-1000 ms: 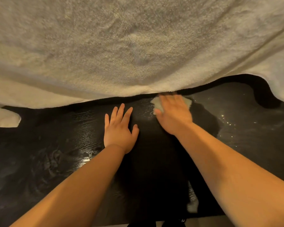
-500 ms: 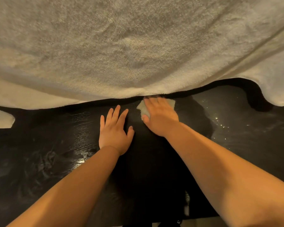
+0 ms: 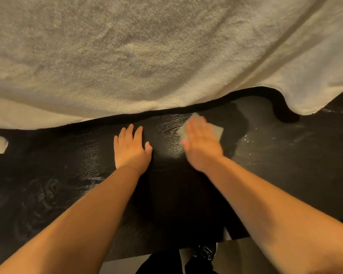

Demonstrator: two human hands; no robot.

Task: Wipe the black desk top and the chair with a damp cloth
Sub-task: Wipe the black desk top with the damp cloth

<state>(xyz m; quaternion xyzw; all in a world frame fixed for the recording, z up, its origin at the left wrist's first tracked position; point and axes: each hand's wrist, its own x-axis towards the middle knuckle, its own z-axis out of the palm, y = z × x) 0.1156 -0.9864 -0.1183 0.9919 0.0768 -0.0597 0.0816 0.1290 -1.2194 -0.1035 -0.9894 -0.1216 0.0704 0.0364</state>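
My right hand (image 3: pixel 201 144) presses the cloth (image 3: pixel 216 129) flat on the black tabletop (image 3: pixel 285 165); my left hand (image 3: pixel 131 150) rests open beside it.

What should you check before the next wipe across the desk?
1. Cloth under the right hand: ok, palm flat on it.
2. Left hand bracing flat on the black desk top: ok.
3. Specks to the right not yet wiped: not ok.
4. Big towel draped over the far edge, hiding desk beneath: not ok.
5. Cloth damp enough: cannot tell.
6. Chair wiped: cannot tell, not in view.
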